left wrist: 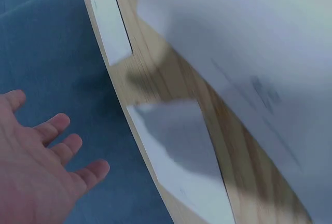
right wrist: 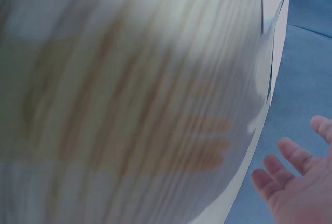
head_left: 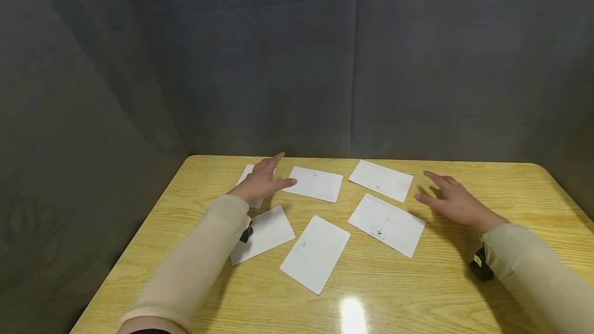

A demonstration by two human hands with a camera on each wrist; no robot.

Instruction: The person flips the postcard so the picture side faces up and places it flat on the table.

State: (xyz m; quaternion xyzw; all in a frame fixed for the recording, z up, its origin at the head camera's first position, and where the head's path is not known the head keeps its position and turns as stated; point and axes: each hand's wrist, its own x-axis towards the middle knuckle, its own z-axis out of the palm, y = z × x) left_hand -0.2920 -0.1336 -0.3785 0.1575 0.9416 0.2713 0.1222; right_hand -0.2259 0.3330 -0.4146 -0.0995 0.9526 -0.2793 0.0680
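Several white cards with faint small marks lie flat and apart on the wooden table. My left hand (head_left: 262, 182) hovers with spread fingers over the far-left card (head_left: 245, 173), partly hiding it; its thumb points over the edge of the back middle card (head_left: 320, 184). Under the left forearm is a front-left card (head_left: 266, 233), partly covered. My right hand (head_left: 457, 204), fingers extended and holding nothing, is to the right of the back-right card (head_left: 382, 179) and the marked card (head_left: 387, 226) in front of it. Both wrist views show relaxed, empty fingers.
Another white card (head_left: 315, 254) lies at the table's front middle. The pale wooden table (head_left: 487, 293) ends at a dark cloth backdrop (head_left: 287, 66) behind and at the sides. Light glares on the wood near the front.
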